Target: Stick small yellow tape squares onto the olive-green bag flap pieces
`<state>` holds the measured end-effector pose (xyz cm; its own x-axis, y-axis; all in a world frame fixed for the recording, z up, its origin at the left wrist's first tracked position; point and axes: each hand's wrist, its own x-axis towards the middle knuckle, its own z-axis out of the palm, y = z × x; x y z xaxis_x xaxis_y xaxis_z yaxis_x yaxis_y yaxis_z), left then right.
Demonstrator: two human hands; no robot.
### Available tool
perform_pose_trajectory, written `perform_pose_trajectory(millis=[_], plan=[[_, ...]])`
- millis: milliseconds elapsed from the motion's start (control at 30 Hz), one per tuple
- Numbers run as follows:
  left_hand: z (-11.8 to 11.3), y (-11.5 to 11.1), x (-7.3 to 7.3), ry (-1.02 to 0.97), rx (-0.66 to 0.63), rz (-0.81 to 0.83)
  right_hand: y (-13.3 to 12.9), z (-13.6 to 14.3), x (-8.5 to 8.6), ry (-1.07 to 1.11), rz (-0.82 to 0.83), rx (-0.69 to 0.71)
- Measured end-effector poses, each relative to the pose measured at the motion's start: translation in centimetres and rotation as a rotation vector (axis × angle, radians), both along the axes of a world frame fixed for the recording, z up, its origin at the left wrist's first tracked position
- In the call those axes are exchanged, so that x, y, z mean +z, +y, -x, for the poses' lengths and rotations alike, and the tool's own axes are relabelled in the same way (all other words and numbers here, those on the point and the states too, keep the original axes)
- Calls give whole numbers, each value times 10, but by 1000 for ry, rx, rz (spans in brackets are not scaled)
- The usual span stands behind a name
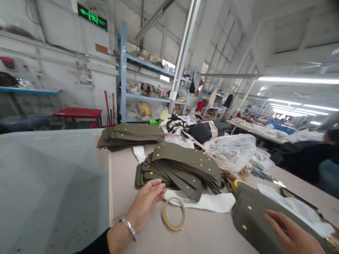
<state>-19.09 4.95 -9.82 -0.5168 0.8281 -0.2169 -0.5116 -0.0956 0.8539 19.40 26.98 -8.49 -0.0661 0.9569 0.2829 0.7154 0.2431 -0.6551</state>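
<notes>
My left hand (148, 197), with a silver bracelet at the wrist, hovers over the table just in front of a fanned stack of olive-brown panels (182, 165). Its fingers are stretched out and hold nothing. Right beside it lies a roll of yellow tape (166, 216). My right hand (291, 231) is at the lower right, fingers extended, over another pile of olive panels (258, 211) marked with small yellow pieces. I cannot tell whether it touches them. White strips of material (203, 201) lie under the middle stack.
A further panel stack (132, 135) sits at the table's far left corner. Clear plastic bags (233, 150) and a black bag (202, 132) are heaped behind. A grey surface (53, 183) adjoins the table's left edge. Blue shelves (148, 95) stand beyond; a person (304, 155) is at the right.
</notes>
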Motion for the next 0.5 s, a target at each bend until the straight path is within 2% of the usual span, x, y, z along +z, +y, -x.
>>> perform_pose_trajectory(millis=[33,133,233,300,367,500], plan=[[-4,4,6,-102,-1,-20,4,24,19,-143,20,103],[-22,18,22,-340,18,-67,22,108,66,-395,-60,249],[-34,30,25,-497,115,-19,45,194,92,-538,-160,423],[-36,35,19,-584,160,31,60,242,99,-610,-194,547],[-37,40,9,-674,162,72,73,281,99,-677,-198,646],[-43,55,-11,-753,114,76,94,332,81,-720,-160,728]])
